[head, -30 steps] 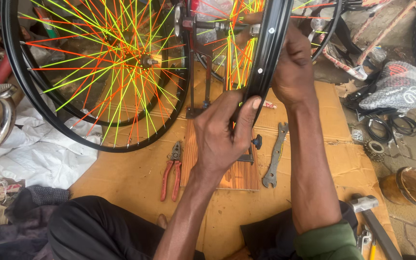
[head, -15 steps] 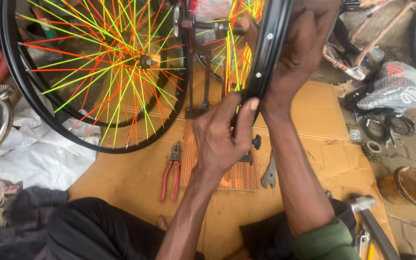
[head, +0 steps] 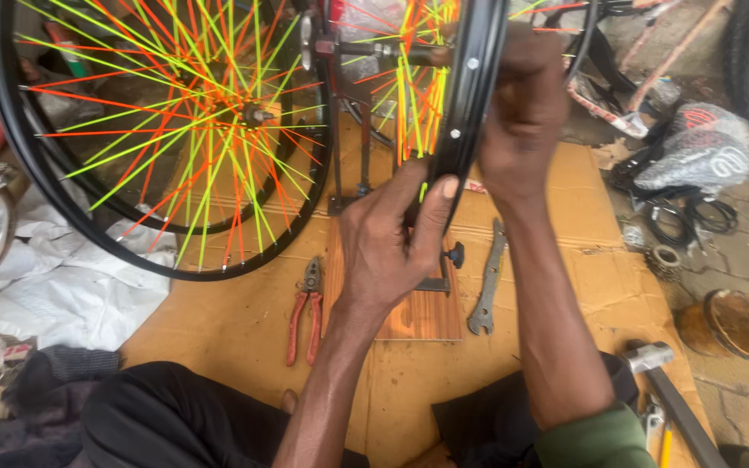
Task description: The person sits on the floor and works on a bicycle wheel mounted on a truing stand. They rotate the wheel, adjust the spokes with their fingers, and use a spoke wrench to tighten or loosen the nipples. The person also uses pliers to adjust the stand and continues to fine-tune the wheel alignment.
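Hands grip the black wheel rim [head: 478, 95]: right hand [head: 526, 113] has slid up higher, left hand [head: 387, 247] stays clenched low.

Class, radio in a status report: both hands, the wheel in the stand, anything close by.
Left hand grips black rim low. Right hand grips it higher. Rim upright in stand. Second spoked wheel left; pliers and wrench on cardboard.

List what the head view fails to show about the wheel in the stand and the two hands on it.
- Black rim: top cut off by the frame edge.
- Right hand: fingertips hidden behind the rim; its grip is unclear.
- Left hand: covers the rim's lowest part and whatever it pinches.
- Stand: base partly hidden by the left hand.
- Hammer: handle cut off at the bottom edge.
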A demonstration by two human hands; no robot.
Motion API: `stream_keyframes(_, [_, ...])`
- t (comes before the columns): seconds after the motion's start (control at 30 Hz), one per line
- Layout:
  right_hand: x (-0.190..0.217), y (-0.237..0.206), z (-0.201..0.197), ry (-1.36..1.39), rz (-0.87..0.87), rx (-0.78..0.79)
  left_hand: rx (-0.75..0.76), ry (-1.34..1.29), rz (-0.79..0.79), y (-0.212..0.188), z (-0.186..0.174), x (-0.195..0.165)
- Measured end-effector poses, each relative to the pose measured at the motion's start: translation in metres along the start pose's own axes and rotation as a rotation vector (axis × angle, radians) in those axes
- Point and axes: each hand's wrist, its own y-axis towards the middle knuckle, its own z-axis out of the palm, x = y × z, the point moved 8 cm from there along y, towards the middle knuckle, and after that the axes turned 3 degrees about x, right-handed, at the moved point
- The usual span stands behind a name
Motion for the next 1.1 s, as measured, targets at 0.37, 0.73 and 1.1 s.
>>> stream_keyframes(0.37, [-0.046,-0.044,-0.050,-0.459,0.179,-0.011,0.128,-0.214,-0.067,0.007,-0.003,0.010])
stream_keyframes(0.73, [-0.043,-0.307,-0.075,-0.695,1.014,-0.068,0.225,0.196,-0.167,-0.038,0.006,0.118])
stream_keyframes(1.1, [-0.059,-0.361,-0.041,-0.560,1.105,0.100,0.071,-0.109,-0.155,-0.012,-0.015,0.119])
